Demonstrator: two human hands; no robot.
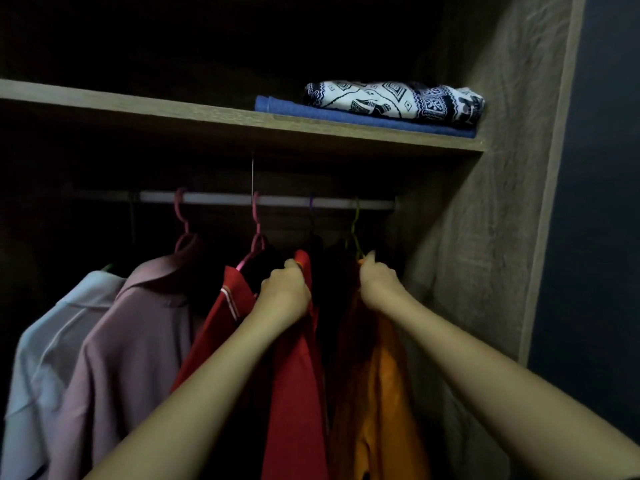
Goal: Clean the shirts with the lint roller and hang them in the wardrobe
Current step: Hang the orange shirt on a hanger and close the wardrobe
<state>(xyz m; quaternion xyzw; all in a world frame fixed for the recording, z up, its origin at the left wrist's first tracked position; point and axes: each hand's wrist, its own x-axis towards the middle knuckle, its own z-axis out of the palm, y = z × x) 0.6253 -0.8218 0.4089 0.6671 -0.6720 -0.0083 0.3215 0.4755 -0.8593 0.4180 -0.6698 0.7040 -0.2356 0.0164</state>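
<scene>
Several shirts hang from the white wardrobe rail [277, 199]. A red shirt [294, 393] hangs in the middle, and my left hand [285, 292] grips its collar edge near the top. To its right hangs an orange shirt [384, 393] on a yellow-green hanger [356, 233]; my right hand [379, 284] pinches the shirt's shoulder just under the hanger's neck. A dark garment [329, 271] sits between the two. A pink shirt [128, 341] and a pale blue shirt [45, 348] hang to the left. No lint roller is in view.
A wooden shelf [207, 116] runs above the rail and carries a folded blue cloth [294, 110] under a black-and-white patterned cloth [391, 100]. The wardrobe's side wall [485, 237] stands close on the right. The interior is dark.
</scene>
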